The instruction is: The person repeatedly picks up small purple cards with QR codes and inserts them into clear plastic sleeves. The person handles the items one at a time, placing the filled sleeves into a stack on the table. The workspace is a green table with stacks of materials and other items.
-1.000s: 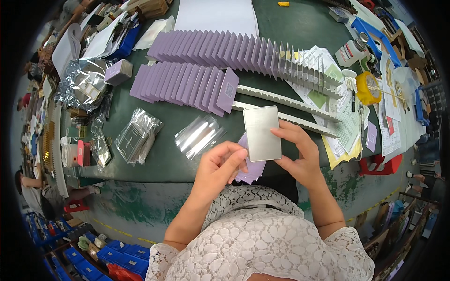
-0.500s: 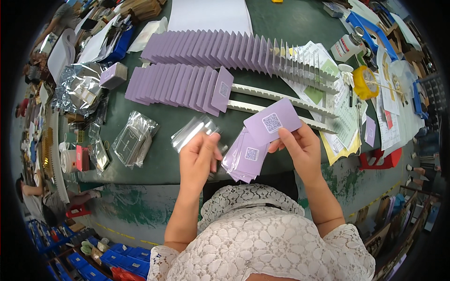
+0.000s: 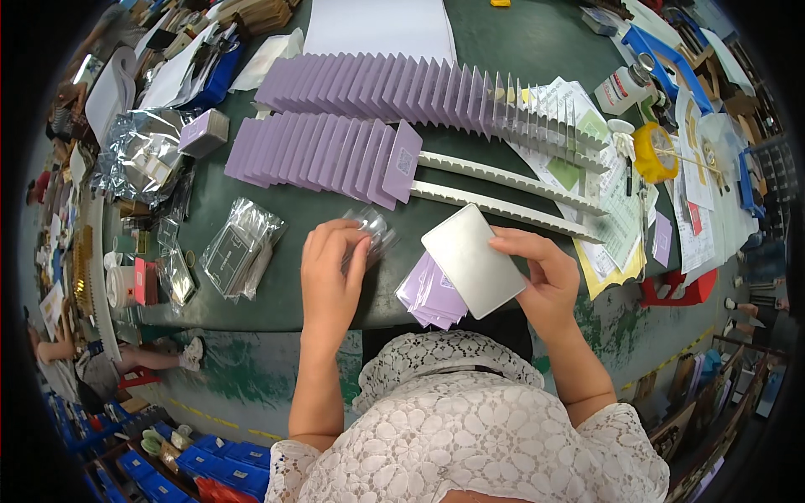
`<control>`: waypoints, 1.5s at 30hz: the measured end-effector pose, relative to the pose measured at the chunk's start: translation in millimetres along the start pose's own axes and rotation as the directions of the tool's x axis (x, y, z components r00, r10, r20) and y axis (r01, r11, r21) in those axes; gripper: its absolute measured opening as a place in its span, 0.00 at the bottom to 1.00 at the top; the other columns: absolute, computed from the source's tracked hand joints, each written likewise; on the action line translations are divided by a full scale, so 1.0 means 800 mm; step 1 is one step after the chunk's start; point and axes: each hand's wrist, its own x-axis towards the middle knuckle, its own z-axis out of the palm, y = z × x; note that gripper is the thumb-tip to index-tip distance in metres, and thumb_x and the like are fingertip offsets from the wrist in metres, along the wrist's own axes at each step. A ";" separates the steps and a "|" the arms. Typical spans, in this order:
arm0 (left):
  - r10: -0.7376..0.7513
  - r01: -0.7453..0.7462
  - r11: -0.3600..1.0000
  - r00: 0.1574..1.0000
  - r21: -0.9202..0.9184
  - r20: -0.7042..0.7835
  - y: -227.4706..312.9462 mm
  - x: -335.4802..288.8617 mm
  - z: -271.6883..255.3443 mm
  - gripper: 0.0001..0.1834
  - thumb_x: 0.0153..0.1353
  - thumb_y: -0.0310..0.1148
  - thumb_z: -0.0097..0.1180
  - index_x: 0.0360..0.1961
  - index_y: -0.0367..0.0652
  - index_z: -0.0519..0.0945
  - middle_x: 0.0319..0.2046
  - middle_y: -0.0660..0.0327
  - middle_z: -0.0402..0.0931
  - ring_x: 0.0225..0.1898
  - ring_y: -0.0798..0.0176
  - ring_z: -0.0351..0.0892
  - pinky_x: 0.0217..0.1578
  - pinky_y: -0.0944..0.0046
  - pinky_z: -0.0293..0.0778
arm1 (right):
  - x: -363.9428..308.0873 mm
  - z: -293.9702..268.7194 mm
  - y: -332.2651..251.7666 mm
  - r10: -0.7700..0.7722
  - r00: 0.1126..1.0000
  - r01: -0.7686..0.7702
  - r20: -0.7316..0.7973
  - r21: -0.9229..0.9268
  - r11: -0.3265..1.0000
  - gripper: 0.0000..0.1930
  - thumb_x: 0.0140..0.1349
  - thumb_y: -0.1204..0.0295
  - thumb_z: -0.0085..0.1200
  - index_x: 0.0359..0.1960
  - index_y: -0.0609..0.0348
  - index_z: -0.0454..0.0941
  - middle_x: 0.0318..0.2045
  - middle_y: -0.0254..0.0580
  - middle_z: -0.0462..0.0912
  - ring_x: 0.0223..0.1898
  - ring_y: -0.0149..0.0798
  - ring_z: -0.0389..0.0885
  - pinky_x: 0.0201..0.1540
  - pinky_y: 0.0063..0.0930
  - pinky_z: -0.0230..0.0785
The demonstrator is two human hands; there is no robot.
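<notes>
My right hand (image 3: 541, 272) pinches a card (image 3: 476, 261) by its right edge, and its plain silver face shows. Partly under that card lies a loose pile of purple cards (image 3: 429, 293) near the table's front edge; some look to be in clear sleeves. My left hand (image 3: 333, 267), fingers curled, closes on a small stack of clear plastic sleeves (image 3: 373, 230). Beyond the hands, two rows of purple cards (image 3: 310, 155) lean in slotted metal racks (image 3: 503, 176). The nearest card in the front row (image 3: 402, 162) shows a printed square code.
Left of my hands lie a bag of dark cards (image 3: 239, 251) and a crumpled clear bag (image 3: 142, 159). A stack of purple cards (image 3: 204, 134) stands behind. On the right are papers (image 3: 620, 226), yellow tape (image 3: 654, 152) and a white bottle (image 3: 623, 88).
The card in my right hand has turned from its purple coded face to its silver face. My left hand has shifted slightly left, its fingers now over the clear sleeves.
</notes>
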 end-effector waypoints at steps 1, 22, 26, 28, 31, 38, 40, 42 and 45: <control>0.060 -0.059 0.996 0.998 0.073 -0.006 0.000 0.001 -0.006 0.05 0.56 0.23 0.57 0.34 0.36 0.77 0.40 0.54 0.75 0.44 0.52 0.74 0.45 0.56 0.68 | 0.000 0.000 0.000 -0.006 1.000 0.006 -0.001 0.002 1.000 0.17 0.50 0.87 0.59 0.43 0.63 0.80 0.46 0.49 0.82 0.49 0.42 0.81 0.52 0.29 0.72; -0.282 0.442 0.514 0.896 -0.735 0.342 0.079 -0.004 -0.025 0.11 0.66 0.28 0.53 0.44 0.32 0.81 0.35 0.57 0.83 0.36 0.70 0.81 0.36 0.73 0.74 | -0.001 0.001 -0.017 -0.207 0.977 0.212 0.057 -0.099 0.972 0.18 0.47 0.84 0.63 0.42 0.62 0.79 0.44 0.53 0.82 0.43 0.45 0.83 0.45 0.30 0.75; -0.248 0.481 0.423 0.877 -0.768 0.412 0.086 -0.002 -0.025 0.11 0.66 0.29 0.53 0.43 0.33 0.80 0.33 0.58 0.83 0.35 0.70 0.81 0.35 0.73 0.73 | -0.002 -0.001 -0.016 -0.248 0.960 0.264 0.127 -0.134 0.955 0.16 0.51 0.83 0.63 0.43 0.63 0.77 0.44 0.56 0.81 0.43 0.46 0.82 0.45 0.32 0.75; -0.246 0.489 0.415 0.872 -0.767 0.422 0.085 -0.002 -0.024 0.10 0.66 0.29 0.54 0.42 0.33 0.80 0.33 0.58 0.83 0.35 0.70 0.82 0.35 0.72 0.73 | -0.002 -0.001 -0.016 -0.254 0.959 0.270 0.124 -0.128 0.954 0.16 0.50 0.83 0.63 0.42 0.63 0.77 0.44 0.55 0.81 0.43 0.47 0.82 0.44 0.32 0.75; -0.257 0.491 0.420 0.871 -0.763 0.419 0.086 -0.004 -0.024 0.10 0.65 0.29 0.54 0.41 0.34 0.80 0.33 0.59 0.83 0.35 0.70 0.82 0.34 0.72 0.72 | -0.002 0.000 -0.017 -0.261 0.957 0.277 0.125 -0.138 0.951 0.16 0.50 0.83 0.63 0.42 0.62 0.77 0.44 0.55 0.81 0.43 0.46 0.83 0.44 0.31 0.75; -0.258 0.494 0.411 0.869 -0.766 0.422 0.082 -0.007 -0.024 0.09 0.65 0.28 0.54 0.42 0.33 0.80 0.35 0.57 0.83 0.38 0.69 0.81 0.37 0.71 0.73 | -0.003 0.001 -0.016 -0.251 0.960 0.268 0.120 -0.154 0.951 0.14 0.52 0.81 0.61 0.41 0.63 0.77 0.43 0.56 0.82 0.41 0.46 0.83 0.44 0.31 0.75; -0.259 0.496 0.423 0.868 -0.759 0.423 0.081 -0.006 -0.024 0.09 0.65 0.27 0.54 0.42 0.33 0.80 0.37 0.56 0.83 0.40 0.68 0.81 0.39 0.70 0.74 | -0.004 0.000 -0.016 -0.221 0.970 0.233 0.098 -0.133 0.963 0.11 0.56 0.80 0.58 0.42 0.64 0.76 0.42 0.56 0.82 0.40 0.44 0.82 0.42 0.30 0.74; -0.246 0.488 0.442 0.873 -0.752 0.422 0.080 -0.003 -0.023 0.09 0.64 0.26 0.54 0.41 0.32 0.80 0.38 0.54 0.82 0.42 0.67 0.81 0.42 0.69 0.75 | -0.005 -0.005 -0.017 -0.173 0.983 0.179 0.064 -0.095 0.979 0.09 0.61 0.78 0.54 0.42 0.64 0.75 0.41 0.56 0.82 0.39 0.43 0.82 0.40 0.29 0.74; -0.242 0.510 0.413 0.860 -0.755 0.449 0.081 -0.005 -0.020 0.08 0.64 0.24 0.54 0.41 0.32 0.81 0.39 0.54 0.82 0.42 0.66 0.81 0.46 0.68 0.74 | -0.004 0.004 -0.044 0.187 0.980 -0.155 -0.075 0.311 0.938 0.07 0.66 0.80 0.47 0.42 0.69 0.75 0.36 0.50 0.83 0.36 0.36 0.83 0.37 0.23 0.74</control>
